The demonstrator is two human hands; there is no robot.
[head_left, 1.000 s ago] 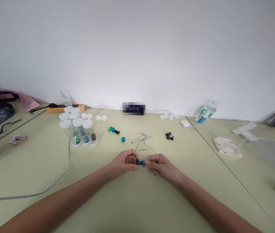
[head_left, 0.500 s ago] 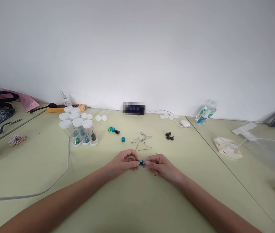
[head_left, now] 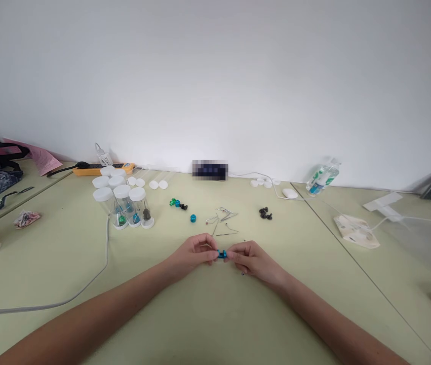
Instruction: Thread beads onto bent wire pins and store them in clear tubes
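Pinching blue-black part between left fingers, right fingers; front capped tubes hold green, blue, dark pieces.

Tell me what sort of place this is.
Probably an indoor work area at a table against a wall: the power strip, capped tubes and loose black parts point that way.

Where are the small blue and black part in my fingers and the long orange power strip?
Small blue and black part [head_left: 222,255]: head view, exposed middle.
Long orange power strip [head_left: 90,172]: head view, front side.
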